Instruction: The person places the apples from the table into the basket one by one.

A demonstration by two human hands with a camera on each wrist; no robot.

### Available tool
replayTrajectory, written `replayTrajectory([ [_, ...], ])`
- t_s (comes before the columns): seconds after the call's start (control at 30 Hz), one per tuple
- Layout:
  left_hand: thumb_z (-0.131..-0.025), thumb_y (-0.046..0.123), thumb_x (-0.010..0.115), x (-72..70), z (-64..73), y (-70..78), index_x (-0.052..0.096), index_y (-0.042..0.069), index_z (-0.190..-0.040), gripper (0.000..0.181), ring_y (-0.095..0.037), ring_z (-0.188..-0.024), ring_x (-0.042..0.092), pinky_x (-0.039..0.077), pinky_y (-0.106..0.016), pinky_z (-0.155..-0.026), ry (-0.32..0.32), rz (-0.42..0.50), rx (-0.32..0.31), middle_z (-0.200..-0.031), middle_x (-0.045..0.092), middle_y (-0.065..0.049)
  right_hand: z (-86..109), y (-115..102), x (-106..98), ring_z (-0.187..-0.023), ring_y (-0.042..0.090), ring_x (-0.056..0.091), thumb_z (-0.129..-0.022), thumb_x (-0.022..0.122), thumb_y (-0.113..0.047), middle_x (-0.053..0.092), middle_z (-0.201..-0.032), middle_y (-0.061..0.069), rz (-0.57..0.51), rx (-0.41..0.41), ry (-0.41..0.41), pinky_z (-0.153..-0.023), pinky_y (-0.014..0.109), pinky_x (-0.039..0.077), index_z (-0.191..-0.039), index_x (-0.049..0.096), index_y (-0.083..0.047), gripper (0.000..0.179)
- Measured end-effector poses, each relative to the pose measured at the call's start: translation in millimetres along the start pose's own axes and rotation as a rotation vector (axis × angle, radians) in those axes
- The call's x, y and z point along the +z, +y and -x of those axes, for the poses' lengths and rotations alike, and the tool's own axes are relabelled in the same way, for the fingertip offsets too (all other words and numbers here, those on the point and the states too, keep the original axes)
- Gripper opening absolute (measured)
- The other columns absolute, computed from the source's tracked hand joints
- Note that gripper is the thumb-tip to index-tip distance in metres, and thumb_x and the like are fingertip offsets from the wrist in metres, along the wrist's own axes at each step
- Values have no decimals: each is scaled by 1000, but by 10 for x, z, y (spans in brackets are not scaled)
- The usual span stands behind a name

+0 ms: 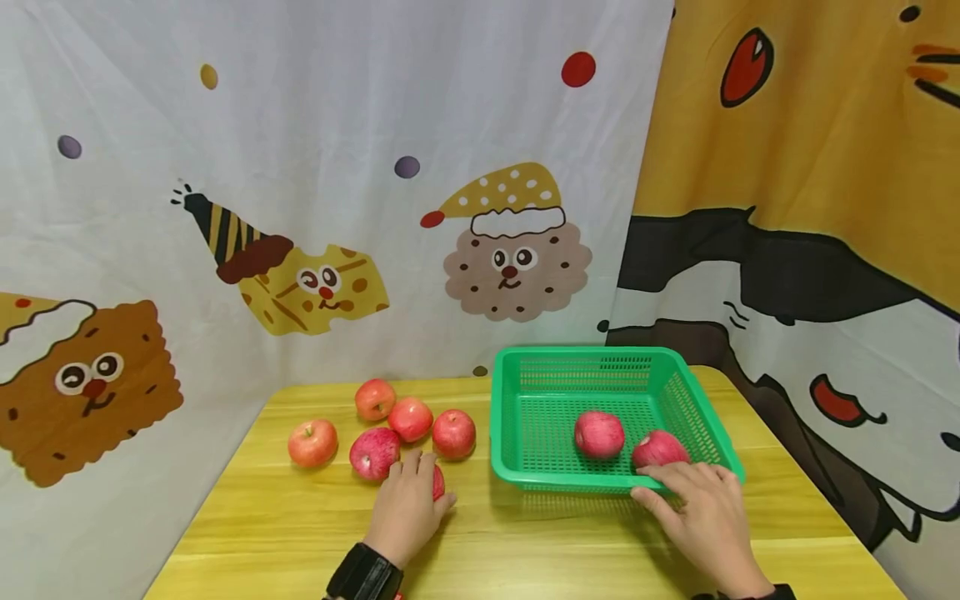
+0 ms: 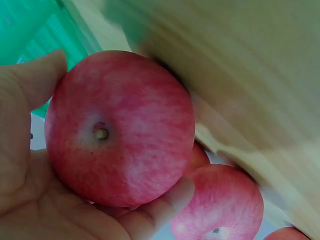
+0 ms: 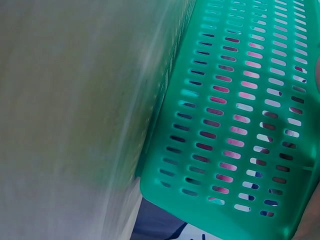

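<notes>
My left hand (image 1: 405, 510) grips a red apple (image 2: 125, 150) low over the table, fingers and thumb curled round its sides. In the head view the hand covers most of that apple. Its stem end faces the left wrist camera. Just beyond the fingers lies a darker red apple (image 1: 374, 454). On the right, my right hand (image 1: 705, 512) holds the front rim of a green plastic basket (image 1: 562, 480) near its right corner, fingertips over the rim and thumb outside. Two red apples, one mid-basket (image 1: 599, 435) and one by the fingers (image 1: 660, 448), lie inside.
Left of the basket lie more apples: one at the far left (image 1: 312, 443), one at the back (image 1: 376, 399), one in the middle (image 1: 410, 419) and one near the basket (image 1: 453, 434). The wooden table (image 1: 255, 533) ends at a printed curtain (image 1: 420, 333) behind.
</notes>
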State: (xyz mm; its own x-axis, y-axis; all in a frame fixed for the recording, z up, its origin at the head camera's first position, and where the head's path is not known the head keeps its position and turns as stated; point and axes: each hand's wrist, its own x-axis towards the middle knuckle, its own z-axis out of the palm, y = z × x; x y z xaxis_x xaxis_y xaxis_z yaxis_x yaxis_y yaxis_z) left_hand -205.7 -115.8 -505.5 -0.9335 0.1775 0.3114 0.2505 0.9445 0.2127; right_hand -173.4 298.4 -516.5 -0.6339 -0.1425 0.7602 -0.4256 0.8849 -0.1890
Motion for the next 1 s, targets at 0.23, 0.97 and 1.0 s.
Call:
replayTrajectory([
  [0.23, -76, 37, 97, -42, 103, 46, 67, 4, -132, 72, -41, -104, 67, 60, -55, -90, -71, 9, 5, -129, 68, -23, 33, -8, 14, -85, 22, 65, -75, 91, -43, 80, -97, -5, -15, -5, 15, -87, 46, 34, -102, 83, -23, 34],
  [0.97, -90, 37, 87, -286, -485, 793, 53, 11, -150, 73, -29, -135, 58, 64, -42, -98, 168, 492, 267, -151, 56, -11, 19, 8, 10, -85, 21, 65, -80, 87, -50, 80, -98, -5, -4, -13, 19, -86, 44, 33, -102, 83, -23, 34],
  [1.0, -91, 38, 87, -244, -526, 834, 53, 12, -150, 73, -28, -135, 58, 64, -42, -98, 134, 491, 278, -152, 56, -10, 17, 8, 12, -85, 22, 65, -81, 87, -51, 80, -98, -5, -3, -14, 20, -85, 44, 33, -102, 83, -24, 35],
])
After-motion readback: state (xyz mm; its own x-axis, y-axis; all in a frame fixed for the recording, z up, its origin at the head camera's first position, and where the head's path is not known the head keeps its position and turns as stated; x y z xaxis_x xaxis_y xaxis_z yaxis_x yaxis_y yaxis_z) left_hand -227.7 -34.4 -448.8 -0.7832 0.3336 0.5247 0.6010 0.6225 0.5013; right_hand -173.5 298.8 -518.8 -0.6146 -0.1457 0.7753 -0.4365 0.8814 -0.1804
